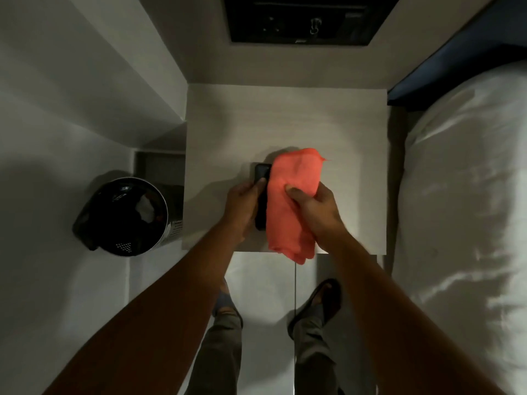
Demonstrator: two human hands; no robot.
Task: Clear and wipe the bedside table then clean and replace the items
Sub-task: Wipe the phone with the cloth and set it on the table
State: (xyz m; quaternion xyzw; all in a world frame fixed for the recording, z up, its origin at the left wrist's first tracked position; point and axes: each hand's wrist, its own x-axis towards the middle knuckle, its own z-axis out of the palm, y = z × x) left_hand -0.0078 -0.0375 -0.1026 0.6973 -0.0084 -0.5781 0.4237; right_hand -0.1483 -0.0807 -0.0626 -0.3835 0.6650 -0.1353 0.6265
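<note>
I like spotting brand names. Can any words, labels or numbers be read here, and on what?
None can be read.
Dark wall panel: small pale marks, too blurred to read.
Black device in the left hand: no visible text.
Pink cloth in the right hand: plain.
Bin: no label visible.

Bin (125, 218) left of table (285, 118), bed (462, 195) right, perhaps touching

We reach both bare forearms toward twelve o'clock. Our left hand (243, 205) clamps a black remote (261, 195), thumb on top; our right hand (316, 208) pinches a coral cloth (292, 201).
</note>
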